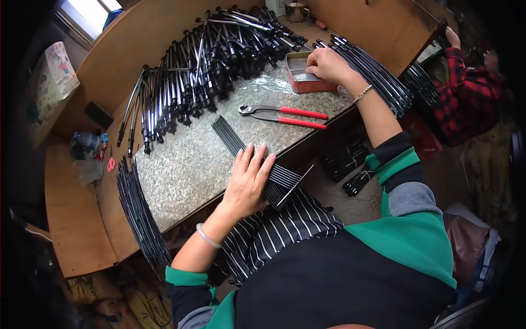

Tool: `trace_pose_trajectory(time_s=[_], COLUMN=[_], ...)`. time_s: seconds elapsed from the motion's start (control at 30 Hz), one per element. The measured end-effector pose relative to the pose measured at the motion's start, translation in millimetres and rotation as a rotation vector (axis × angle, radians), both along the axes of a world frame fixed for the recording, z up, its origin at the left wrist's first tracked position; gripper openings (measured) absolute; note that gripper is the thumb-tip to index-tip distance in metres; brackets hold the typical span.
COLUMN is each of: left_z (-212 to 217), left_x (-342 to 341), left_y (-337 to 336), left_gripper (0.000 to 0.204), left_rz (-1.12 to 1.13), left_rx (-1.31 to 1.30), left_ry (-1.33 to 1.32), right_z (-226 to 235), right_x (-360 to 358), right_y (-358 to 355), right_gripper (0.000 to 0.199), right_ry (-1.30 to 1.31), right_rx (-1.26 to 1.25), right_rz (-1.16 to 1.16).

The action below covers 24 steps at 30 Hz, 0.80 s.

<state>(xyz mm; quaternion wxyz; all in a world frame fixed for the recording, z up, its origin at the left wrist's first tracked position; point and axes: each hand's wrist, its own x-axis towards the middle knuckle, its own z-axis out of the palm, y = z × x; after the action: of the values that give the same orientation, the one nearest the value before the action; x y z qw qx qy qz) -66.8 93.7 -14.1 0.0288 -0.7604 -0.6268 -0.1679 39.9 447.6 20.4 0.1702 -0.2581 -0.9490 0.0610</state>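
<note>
My left hand (246, 183) lies flat across a row of thin black rods (226, 134), fingers stretched and slightly apart, thumb hidden. The rods lie side by side over the table's front edge, one end on the top, the other above my striped apron. Across their near end runs a thin pale strip (296, 186). With its fingers pinched together, my right hand (329, 66) reaches into a red tin (309, 86) of thin, pale, shiny strips (298, 68); what is between its fingertips cannot be made out. Red-handled pliers (285, 114) lie between both hands.
A large heap of silver-and-black rods (205, 71) covers the table's back. Black rod bundles lie at the left edge (137, 211) and right (372, 74). A metal cup (297, 11) stands behind. At right sits another person in a checked sleeve (466, 82). More bundles (359, 178) lie below.
</note>
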Motion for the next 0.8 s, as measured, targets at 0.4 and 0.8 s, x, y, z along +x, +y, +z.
trace_pose_trajectory(time_s=[0.4, 0.8], left_z=[14, 29], left_x=[11, -5], left_y=[-55, -85], left_gripper=[0.072, 0.066], left_rz=[-0.199, -0.173], left_rx=[0.249, 0.076], left_ry=[-0.720, -0.500], right_z=[-12, -78], right_x=[27, 43], right_y=[-137, -202], right_gripper=[0.007, 0.015], right_ry=[0.614, 0.511], right_rx=[0.127, 0.013], right_rz=[0.431, 0.372])
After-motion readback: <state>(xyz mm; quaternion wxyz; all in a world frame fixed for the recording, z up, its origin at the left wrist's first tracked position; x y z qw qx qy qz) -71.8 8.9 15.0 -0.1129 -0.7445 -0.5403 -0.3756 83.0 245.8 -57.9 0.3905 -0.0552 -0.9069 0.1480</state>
